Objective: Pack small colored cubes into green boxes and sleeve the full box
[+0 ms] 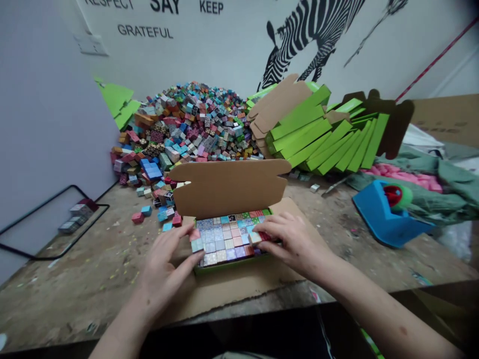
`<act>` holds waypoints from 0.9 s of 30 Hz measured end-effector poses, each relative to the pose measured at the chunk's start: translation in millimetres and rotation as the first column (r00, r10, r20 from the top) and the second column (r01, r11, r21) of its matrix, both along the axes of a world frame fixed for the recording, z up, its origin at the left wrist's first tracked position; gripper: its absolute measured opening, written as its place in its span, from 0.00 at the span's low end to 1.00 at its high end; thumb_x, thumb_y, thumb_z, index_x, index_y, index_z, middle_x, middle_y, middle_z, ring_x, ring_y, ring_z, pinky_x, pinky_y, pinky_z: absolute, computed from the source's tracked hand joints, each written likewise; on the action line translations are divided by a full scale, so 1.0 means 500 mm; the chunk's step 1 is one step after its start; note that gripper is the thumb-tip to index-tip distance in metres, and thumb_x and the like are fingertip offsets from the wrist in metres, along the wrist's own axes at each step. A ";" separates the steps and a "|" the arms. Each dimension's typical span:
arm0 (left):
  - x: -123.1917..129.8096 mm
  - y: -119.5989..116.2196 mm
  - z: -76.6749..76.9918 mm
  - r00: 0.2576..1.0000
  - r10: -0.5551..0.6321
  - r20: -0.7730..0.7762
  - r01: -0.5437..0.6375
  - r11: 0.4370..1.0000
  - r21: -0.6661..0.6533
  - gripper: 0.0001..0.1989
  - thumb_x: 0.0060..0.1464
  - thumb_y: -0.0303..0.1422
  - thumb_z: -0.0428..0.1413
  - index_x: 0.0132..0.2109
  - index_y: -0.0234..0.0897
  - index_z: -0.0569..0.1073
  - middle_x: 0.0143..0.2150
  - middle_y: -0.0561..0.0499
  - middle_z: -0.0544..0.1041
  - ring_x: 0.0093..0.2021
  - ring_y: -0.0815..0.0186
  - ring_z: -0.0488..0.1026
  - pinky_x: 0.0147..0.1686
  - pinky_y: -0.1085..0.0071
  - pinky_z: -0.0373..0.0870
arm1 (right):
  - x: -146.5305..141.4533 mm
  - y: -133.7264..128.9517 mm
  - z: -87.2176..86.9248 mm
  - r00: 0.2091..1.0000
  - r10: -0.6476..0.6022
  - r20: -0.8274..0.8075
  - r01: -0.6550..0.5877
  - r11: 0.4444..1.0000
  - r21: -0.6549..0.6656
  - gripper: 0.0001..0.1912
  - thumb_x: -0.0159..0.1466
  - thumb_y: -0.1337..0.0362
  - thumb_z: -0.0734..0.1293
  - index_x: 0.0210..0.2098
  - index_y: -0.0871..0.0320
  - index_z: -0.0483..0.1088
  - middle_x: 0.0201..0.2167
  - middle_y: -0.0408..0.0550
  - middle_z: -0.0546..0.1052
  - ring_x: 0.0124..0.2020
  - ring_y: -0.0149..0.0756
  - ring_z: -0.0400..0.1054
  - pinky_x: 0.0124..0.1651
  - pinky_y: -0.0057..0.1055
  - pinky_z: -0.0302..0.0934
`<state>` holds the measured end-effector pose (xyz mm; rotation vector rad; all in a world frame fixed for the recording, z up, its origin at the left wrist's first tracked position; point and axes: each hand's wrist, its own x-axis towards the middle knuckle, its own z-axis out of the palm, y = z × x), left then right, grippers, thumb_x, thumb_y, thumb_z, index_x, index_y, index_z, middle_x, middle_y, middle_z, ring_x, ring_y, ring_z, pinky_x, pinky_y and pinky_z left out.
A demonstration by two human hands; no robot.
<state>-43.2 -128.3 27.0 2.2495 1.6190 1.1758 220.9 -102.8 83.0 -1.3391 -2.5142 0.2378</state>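
Observation:
An open cardboard box (pixel 228 187) with its lid raised at the back holds rows of small patterned cubes (pixel 219 238). At the box's left edge my left hand (pixel 164 267) is closed on a pale green cube (pixel 197 245), held between thumb and fingers, with a pink one just behind it. On the right, my right hand (pixel 294 239) pinches a cream-topped cube (pixel 255 238) over the packed rows; red cubes show beneath its fingers. Under the box lies a flat piece of cardboard (pixel 239 289).
Behind the box rises a big heap of cubes (pixel 202 124). Stacked green boxes (pixel 318 134) lean at the back right. A blue scoop-shaped container (pixel 385 219) stands to the right. A black metal frame (pixel 71 224) is at the left wall, with several cubes beside it.

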 end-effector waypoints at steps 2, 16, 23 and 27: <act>-0.002 0.001 -0.001 1.000 0.016 0.016 -0.016 1.000 -0.015 0.22 0.49 0.40 0.53 0.52 0.44 0.63 0.50 0.50 0.68 0.49 0.61 0.64 0.49 0.62 0.61 | 0.018 -0.014 0.000 0.998 -0.025 0.065 0.025 1.000 -0.004 0.10 0.58 0.62 0.63 0.41 0.52 0.69 0.37 0.46 0.71 0.38 0.39 0.59 0.39 0.36 0.49; 0.087 0.016 0.008 0.977 -0.198 -0.084 0.201 0.979 0.029 0.20 0.50 0.36 0.53 0.52 0.40 0.63 0.47 0.47 0.70 0.48 0.62 0.66 0.46 0.62 0.66 | 0.035 -0.031 -0.078 0.998 -0.017 -0.060 0.023 0.995 0.101 0.13 0.63 0.68 0.53 0.41 0.59 0.67 0.39 0.53 0.69 0.39 0.38 0.61 0.38 0.35 0.54; 0.099 0.012 0.013 0.970 -0.234 -0.074 0.232 0.972 -0.035 0.22 0.51 0.35 0.52 0.53 0.41 0.60 0.50 0.48 0.69 0.49 0.64 0.66 0.47 0.63 0.67 | 0.039 -0.043 -0.086 0.971 -0.067 -0.230 0.106 0.981 0.162 0.13 0.62 0.68 0.55 0.42 0.63 0.66 0.40 0.56 0.66 0.40 0.40 0.61 0.39 0.37 0.58; 0.108 0.020 0.020 0.968 -0.235 -0.091 0.234 0.972 -0.022 0.21 0.51 0.35 0.52 0.53 0.41 0.61 0.49 0.49 0.69 0.49 0.64 0.65 0.47 0.64 0.66 | 0.066 -0.046 -0.041 0.936 -0.148 -0.320 0.197 0.973 0.124 0.12 0.62 0.68 0.54 0.41 0.62 0.65 0.38 0.55 0.66 0.40 0.37 0.62 0.41 0.35 0.59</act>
